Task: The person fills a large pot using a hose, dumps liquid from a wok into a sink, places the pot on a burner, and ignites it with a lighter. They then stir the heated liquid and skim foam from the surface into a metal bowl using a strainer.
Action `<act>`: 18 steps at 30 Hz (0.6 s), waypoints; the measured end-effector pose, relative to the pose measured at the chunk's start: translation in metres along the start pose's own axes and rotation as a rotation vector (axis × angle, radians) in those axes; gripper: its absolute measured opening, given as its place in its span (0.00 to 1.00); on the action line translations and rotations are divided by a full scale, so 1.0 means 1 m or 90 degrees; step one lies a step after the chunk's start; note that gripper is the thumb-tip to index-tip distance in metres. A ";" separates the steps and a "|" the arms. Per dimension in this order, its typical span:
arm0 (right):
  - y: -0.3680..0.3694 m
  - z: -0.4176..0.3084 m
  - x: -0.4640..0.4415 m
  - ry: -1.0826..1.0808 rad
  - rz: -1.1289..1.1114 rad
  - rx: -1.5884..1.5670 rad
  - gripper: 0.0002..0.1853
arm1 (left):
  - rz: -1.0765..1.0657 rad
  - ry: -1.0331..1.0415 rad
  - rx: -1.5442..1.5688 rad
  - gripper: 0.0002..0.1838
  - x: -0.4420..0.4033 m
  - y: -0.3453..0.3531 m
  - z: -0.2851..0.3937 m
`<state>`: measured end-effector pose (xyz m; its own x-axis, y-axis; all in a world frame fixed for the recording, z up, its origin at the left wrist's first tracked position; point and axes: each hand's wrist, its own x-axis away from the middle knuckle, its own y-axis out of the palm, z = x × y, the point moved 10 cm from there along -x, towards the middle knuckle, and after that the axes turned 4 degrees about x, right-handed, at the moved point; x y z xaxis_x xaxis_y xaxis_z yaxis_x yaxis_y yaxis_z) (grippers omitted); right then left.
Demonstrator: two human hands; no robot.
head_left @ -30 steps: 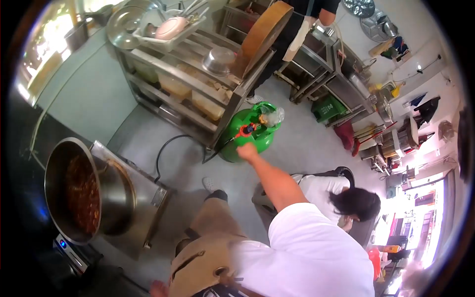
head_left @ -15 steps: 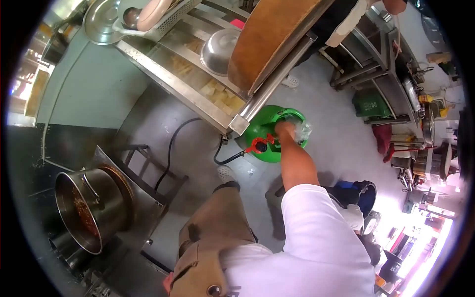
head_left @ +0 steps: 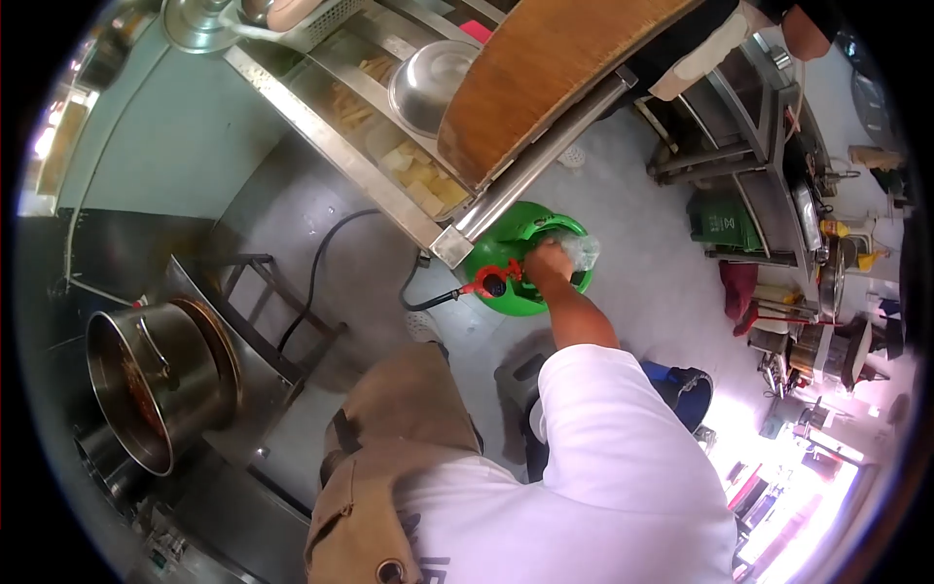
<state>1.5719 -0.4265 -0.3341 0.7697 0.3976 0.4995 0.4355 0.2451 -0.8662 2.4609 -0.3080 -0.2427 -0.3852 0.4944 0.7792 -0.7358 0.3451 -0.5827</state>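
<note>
My right hand (head_left: 548,264) reaches down to the top of a green gas cylinder (head_left: 503,296), inside its round collar. Its fingers look closed, though the far side of the hand hides most of them. A crumpled clear plastic bag (head_left: 582,251) sticks out from the hand over the collar's right side. Close by on the left, a red gas regulator (head_left: 491,280) with a black knob sits at the cylinder valve. A black hose (head_left: 434,301) runs from it. My left hand is outside the view.
A steel counter (head_left: 341,156) with food trays, a metal bowl (head_left: 434,86) and a wooden board (head_left: 545,83) overhangs the cylinder. A large pot (head_left: 185,365) stands at left beside a metal stand (head_left: 292,331). A blue bin (head_left: 686,391) is at right. Another person stands beyond the counter.
The view has shifted slightly, moving the scene left. My right hand has turned a little at the cylinder top, and less of the plastic bag shows.
</note>
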 end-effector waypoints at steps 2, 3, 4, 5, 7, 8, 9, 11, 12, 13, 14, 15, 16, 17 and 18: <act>0.008 0.003 -0.004 0.008 -0.002 -0.016 0.23 | -0.001 0.001 0.001 0.15 0.001 0.003 -0.001; 0.006 0.003 -0.004 0.012 -0.002 -0.024 0.24 | -0.003 -0.001 0.002 0.15 0.002 0.005 -0.001; 0.004 0.004 -0.001 0.033 -0.004 -0.038 0.24 | -0.005 0.001 0.004 0.14 0.002 0.007 -0.003; 0.002 0.004 0.003 0.054 -0.007 -0.051 0.25 | -0.005 -0.001 0.007 0.14 0.002 0.008 -0.004; -0.005 0.002 0.014 0.073 -0.013 -0.065 0.28 | -0.007 -0.003 0.014 0.14 0.002 0.012 -0.008; -0.008 0.001 0.021 0.071 -0.017 -0.066 0.29 | -0.007 0.002 0.018 0.14 0.003 0.013 -0.009; -0.010 -0.001 0.027 0.068 -0.021 -0.067 0.31 | -0.007 -0.003 0.023 0.14 0.004 0.015 -0.011; -0.015 -0.013 0.045 -0.038 -0.002 -0.019 0.37 | -0.005 -0.001 0.029 0.14 0.007 0.017 -0.012; -0.018 -0.018 0.050 -0.090 0.009 0.006 0.40 | -0.006 -0.002 0.032 0.14 0.009 0.019 -0.013; -0.017 -0.019 0.048 -0.113 -0.025 0.019 0.42 | -0.008 -0.005 0.033 0.14 0.009 0.024 -0.014; -0.017 -0.017 0.045 -0.135 -0.059 0.033 0.44 | -0.008 -0.005 0.038 0.14 0.010 0.025 -0.015; -0.015 -0.017 0.042 -0.158 -0.094 0.048 0.46 | -0.010 -0.005 0.041 0.14 0.012 0.028 -0.015; -0.014 -0.015 0.038 -0.164 -0.104 0.075 0.46 | -0.009 -0.007 0.044 0.14 0.014 0.030 -0.015; -0.010 -0.015 0.032 -0.170 -0.115 0.101 0.46 | -0.010 -0.009 0.047 0.14 0.017 0.032 -0.017; -0.006 -0.018 0.031 -0.177 -0.129 0.126 0.46 | -0.011 -0.011 0.050 0.14 0.019 0.033 -0.018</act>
<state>1.6018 -0.4312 -0.3137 0.5106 0.5409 0.6683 0.4457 0.4982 -0.7437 2.4388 -0.2731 -0.2514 -0.3803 0.4751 0.7935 -0.7835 0.2904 -0.5494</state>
